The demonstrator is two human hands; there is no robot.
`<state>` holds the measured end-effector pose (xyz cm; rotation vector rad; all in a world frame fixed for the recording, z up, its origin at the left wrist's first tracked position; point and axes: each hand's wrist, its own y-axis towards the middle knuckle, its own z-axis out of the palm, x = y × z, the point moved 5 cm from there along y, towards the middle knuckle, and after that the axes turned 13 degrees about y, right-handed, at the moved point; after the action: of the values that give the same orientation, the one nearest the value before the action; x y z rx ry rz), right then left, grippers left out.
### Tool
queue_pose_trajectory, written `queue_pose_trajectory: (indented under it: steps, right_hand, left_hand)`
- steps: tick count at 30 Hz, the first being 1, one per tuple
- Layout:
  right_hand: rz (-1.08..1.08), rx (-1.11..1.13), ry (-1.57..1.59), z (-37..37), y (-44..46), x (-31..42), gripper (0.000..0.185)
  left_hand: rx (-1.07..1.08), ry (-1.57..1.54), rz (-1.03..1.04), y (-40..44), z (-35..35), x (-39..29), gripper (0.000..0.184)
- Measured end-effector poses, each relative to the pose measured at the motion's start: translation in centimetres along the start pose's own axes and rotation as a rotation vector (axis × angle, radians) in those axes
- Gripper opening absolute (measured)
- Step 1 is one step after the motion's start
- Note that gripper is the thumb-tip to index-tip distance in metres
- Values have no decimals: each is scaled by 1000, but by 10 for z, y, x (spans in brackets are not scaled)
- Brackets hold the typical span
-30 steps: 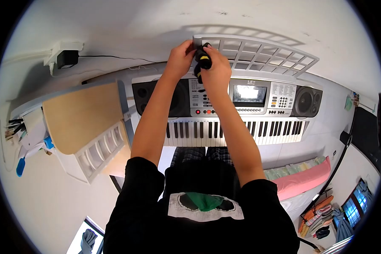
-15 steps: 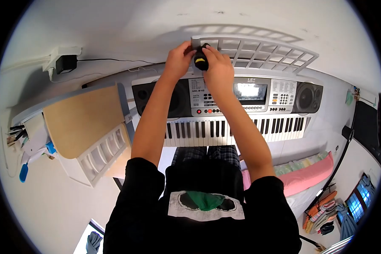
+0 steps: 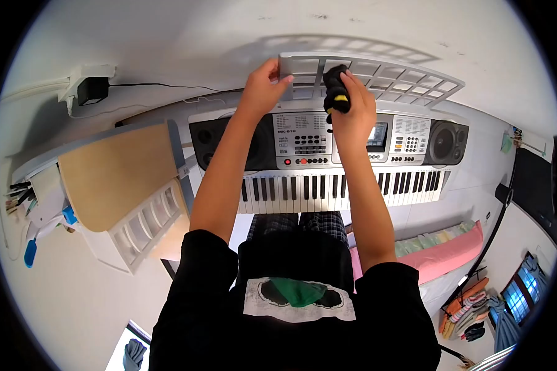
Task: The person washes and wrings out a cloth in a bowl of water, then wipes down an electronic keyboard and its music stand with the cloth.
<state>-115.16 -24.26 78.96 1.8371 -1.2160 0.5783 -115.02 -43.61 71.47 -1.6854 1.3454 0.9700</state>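
Note:
My left hand (image 3: 265, 88) is at the left end of the keyboard's grey lattice music stand (image 3: 321, 74), fingers behind its edge and thumb in front, gripping it. In my right hand (image 3: 356, 114) is a bunched black cloth (image 3: 335, 83) with a yellow patch; its exact kind is hard to make out. The cloth is up against the front of the stand, toward its left half. Below both hands lies the electronic keyboard (image 3: 300, 133), its display partly hidden by my right hand and its keys partly covered by my right forearm.
A wood-topped white desk (image 3: 114, 173) stands at the left, near a power adapter (image 3: 93, 91) on the wall. A cable (image 3: 161, 85) runs from it behind the keyboard. Pink bedding (image 3: 449, 255) and a dark pole (image 3: 492, 232) are at the right.
My right hand has moved right along the music stand with the black cloth, away from my left hand. The left hand stays at the stand's left end.

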Motion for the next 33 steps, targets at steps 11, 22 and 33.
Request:
queue_pose_trajectory:
  steps: [11,22,33]
  right_hand:
    - [-46,109,-349,14,14,-13,43]
    - [-126,150,-393,7,10,-19,48]
    - [-36,83,-219,15,4,-21,44]
  left_hand:
    - [23,-51,-110,3,4,8,16]
    - [21,-31,-123,1,3,1,15]
    - [-15,-55,-110,3,3,-1,16]
